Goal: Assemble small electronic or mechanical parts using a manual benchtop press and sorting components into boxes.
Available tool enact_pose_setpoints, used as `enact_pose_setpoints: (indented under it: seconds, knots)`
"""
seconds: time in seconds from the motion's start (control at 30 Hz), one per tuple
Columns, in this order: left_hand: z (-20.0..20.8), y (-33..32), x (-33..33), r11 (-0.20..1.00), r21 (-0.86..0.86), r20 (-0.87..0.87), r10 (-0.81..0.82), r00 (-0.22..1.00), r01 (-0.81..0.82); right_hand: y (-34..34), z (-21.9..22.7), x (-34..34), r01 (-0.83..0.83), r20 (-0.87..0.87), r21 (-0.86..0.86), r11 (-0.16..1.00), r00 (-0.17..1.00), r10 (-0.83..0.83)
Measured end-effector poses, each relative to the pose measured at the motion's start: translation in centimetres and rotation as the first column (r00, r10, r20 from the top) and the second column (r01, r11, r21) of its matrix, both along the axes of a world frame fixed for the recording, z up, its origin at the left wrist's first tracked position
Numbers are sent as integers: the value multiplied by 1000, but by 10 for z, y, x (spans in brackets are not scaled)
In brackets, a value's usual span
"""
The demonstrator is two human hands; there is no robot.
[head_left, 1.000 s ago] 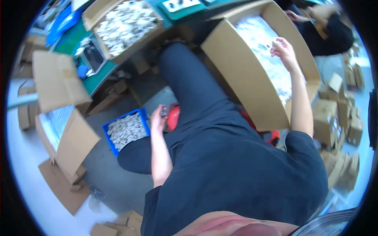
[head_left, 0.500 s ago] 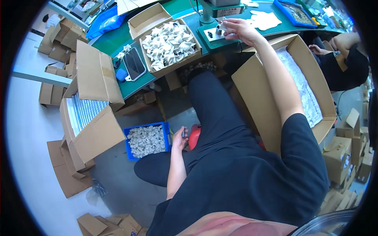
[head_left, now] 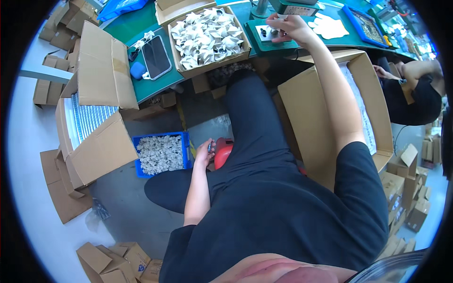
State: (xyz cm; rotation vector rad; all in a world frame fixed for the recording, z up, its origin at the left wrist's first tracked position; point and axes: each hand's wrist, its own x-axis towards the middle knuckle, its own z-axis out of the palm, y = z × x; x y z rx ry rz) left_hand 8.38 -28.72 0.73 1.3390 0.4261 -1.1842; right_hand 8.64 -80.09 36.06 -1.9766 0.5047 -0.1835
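Observation:
My right hand (head_left: 296, 31) reaches over a metal fixture plate (head_left: 265, 33) on the green base of a bench press (head_left: 289, 6). Its thumb and fingers stand apart around a small dark post on the plate; I see no part clearly held. Low beside my knee, my left hand (head_left: 204, 153) is closed on a small dark metallic piece (head_left: 210, 147), mostly hidden by the fingers. A cardboard box (head_left: 214, 65) on the bench is heaped with white, pointed star-like parts (head_left: 205, 37). Left of that hand, a blue crate (head_left: 186, 146) on the floor holds many smaller whitish parts (head_left: 160, 154).
A phone (head_left: 156, 57) and blue case (head_left: 138, 70) lie on the bench's left. White gloves (head_left: 329, 26) and a blue tray (head_left: 347, 14) are at its right. Open cartons (head_left: 306, 113) (head_left: 101, 151) flank me. A red stool (head_left: 223, 155) is beneath me; another person (head_left: 413, 94) sits at right.
The view has shifted, so the bench appears higher and the floor crate farther left. My right hand stays at the fixture, its fingers now spread around the post. My left hand keeps its grip.

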Motion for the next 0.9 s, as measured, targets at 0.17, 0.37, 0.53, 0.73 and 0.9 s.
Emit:
enact_pose_setpoints:
  seconds: [0.17,0.37,0.53,0.73,0.9]
  knots:
    - [14,-21,6,1000,-9,35,8,999,-7,-13,-6,-12,-8,133,354,935,990,-42]
    - [20,-23,5,1000,7,61,-17,998,16,-24,-2,-12,-4,32,437,899,999,-11]
    - [7,-9,2,999,37,41,-19,999,17,-26,-4,-10,-1,-50,430,903,998,25]
    - [-3,21,-9,988,133,12,73,997,-74,-15,-23,-7,-14,27,324,946,1000,6]
    - [-3,11,-7,984,173,23,33,999,-36,-13,13,-12,90,-24,205,975,996,-86]
